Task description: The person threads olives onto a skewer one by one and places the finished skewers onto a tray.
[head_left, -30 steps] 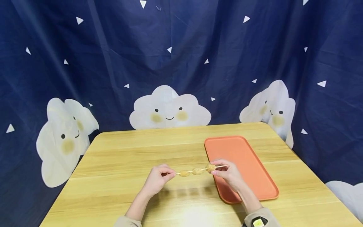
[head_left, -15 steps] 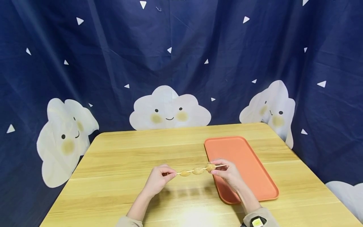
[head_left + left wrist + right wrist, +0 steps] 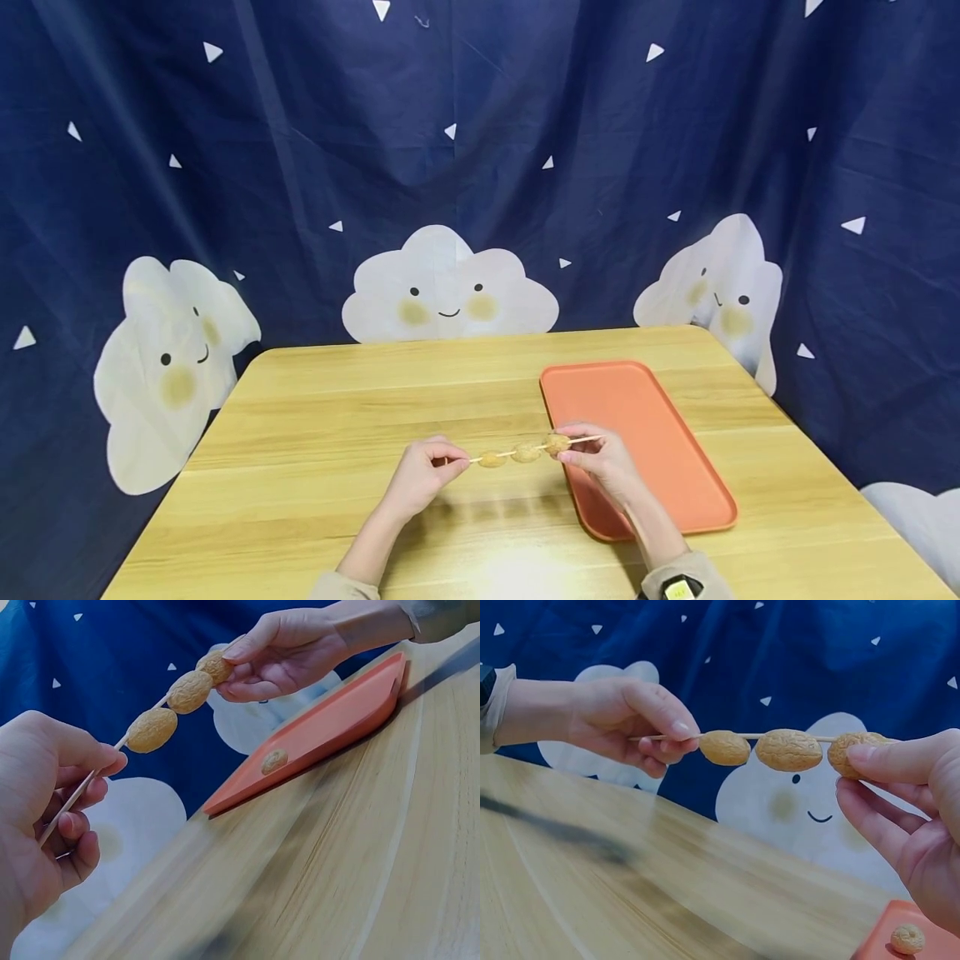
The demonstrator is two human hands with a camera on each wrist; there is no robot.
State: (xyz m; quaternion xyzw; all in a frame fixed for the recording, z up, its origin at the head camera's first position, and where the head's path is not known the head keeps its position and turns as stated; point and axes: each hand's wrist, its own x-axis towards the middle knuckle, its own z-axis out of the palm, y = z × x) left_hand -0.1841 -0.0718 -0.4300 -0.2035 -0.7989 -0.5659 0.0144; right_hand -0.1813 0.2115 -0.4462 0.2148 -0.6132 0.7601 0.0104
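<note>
A thin wooden skewer [image 3: 504, 453] is held nearly level above the table and runs through three tan, wrinkled oval balls. My left hand [image 3: 420, 475] pinches the skewer near its left end between thumb and fingers, beside the left ball [image 3: 152, 730]. The middle ball [image 3: 788, 750] sits on the skewer, touched by neither hand. With thumb and fingers, my right hand [image 3: 603, 462] pinches the right ball [image 3: 849, 754]. Beyond it, the skewer's tip sticks out in the head view.
An orange tray [image 3: 630, 408] lies on the right of the wooden table [image 3: 337, 417], beneath my right hand. One loose wrinkled ball [image 3: 274, 760] rests on it, visible in both wrist views. A dark blue cloud-print curtain [image 3: 487, 183] hangs behind.
My left hand and the two balls nearer it have shifted very slightly right. The right hand and its ball stay almost in place, with both grips unchanged.
</note>
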